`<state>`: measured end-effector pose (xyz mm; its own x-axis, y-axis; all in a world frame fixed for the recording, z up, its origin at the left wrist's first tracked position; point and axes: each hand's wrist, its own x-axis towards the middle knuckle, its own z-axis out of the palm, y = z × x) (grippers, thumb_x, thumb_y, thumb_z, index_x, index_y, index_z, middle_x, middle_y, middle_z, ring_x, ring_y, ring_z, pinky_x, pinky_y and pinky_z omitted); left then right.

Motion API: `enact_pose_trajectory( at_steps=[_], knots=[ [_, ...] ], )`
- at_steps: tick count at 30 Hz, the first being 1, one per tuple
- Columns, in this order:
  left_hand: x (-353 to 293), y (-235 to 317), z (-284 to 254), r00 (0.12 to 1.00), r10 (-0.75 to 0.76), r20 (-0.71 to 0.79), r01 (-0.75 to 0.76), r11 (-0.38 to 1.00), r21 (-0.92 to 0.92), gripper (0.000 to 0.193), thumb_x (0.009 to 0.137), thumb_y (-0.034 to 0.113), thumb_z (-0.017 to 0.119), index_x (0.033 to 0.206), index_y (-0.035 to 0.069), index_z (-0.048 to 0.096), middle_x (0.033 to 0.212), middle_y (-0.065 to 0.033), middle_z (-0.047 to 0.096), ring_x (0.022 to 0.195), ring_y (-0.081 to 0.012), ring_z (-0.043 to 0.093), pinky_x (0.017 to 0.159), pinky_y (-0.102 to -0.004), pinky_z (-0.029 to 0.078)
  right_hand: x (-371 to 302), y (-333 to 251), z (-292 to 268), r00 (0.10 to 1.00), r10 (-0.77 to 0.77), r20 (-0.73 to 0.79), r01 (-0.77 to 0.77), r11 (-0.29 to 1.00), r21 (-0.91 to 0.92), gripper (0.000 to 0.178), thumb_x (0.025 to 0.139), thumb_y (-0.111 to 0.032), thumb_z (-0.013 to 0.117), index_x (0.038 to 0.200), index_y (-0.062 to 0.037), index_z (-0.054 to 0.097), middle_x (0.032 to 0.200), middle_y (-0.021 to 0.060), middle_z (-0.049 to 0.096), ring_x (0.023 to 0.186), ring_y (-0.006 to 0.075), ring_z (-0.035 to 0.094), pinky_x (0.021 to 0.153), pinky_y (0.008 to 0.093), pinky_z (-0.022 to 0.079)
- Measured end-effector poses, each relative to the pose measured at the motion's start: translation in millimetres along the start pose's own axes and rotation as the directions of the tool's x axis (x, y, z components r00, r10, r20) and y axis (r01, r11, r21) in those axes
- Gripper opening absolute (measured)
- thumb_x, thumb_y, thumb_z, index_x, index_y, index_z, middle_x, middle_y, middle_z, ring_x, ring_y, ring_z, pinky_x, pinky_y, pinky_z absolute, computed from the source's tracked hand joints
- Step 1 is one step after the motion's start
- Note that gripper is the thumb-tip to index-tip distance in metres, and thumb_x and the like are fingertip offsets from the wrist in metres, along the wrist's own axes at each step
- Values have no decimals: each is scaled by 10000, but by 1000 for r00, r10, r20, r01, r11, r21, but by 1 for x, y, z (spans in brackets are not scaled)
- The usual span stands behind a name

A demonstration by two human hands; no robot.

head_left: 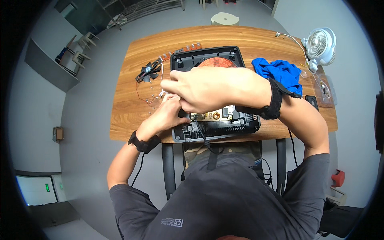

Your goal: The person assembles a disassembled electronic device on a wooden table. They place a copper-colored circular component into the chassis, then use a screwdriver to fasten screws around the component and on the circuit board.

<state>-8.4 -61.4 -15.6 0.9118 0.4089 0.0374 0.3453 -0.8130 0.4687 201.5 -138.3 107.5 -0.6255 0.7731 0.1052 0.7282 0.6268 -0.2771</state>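
The opened black housing (241, 53) of what looks like an induction cooker lies near the front edge of the table, a copper coil (217, 62) at its far end. A circuit board (208, 116) with several components sits in its near half, and a black power cord (205, 141) hangs over the front. My right hand (202, 89) reaches across the housing with its fingers curled closed; what they grip is hidden. Just below it, my left hand (167, 113) is at the housing's left edge, fingers bent together and partly covered by my right hand.
Left of the housing lie a black fan (149, 72), an orange circuit strip (180, 51) and several small screws (152, 89). A blue cloth (278, 74) is on the right, with a small white desk fan (320, 46) beyond it. A pale stool (225, 19) stands behind the table.
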Motion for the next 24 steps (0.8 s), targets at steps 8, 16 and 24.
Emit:
enact_pose_trajectory(
  at_steps=[8, 16, 24],
  knots=[
    [1, 0, 1, 958, -196, 209, 211, 976, -55, 472, 867, 227, 857, 1265, 19, 715, 1222, -163, 751, 1129, -291, 705, 1014, -422, 545, 9, -15, -3, 1000, -9, 6, 9, 991, -136, 391, 1064, -365, 582, 1064, 15, 675, 754, 195, 728, 693, 410, 723, 658, 501, 584],
    [0, -2, 1, 1000, 3, -23, -5, 996, -92, 549, 769, 187, 899, 1258, 32, 704, 1255, -221, 705, 1244, -383, 615, 1090, -475, 476, 0, -13, -11, 996, -61, 64, 67, 994, -82, 366, 968, -272, 675, 1139, 51, 659, 1092, 239, 682, 924, 402, 734, 761, 479, 599],
    [-1, 17, -10, 972, -211, 100, 232, 920, -317, 502, 745, 151, 909, 1189, 0, 728, 1265, -217, 709, 1216, -354, 652, 1032, -438, 527, 15, -18, -1, 996, -17, 91, 31, 989, -144, 301, 934, -272, 688, 993, 22, 725, 835, 204, 748, 768, 378, 754, 690, 450, 607]
  ],
)
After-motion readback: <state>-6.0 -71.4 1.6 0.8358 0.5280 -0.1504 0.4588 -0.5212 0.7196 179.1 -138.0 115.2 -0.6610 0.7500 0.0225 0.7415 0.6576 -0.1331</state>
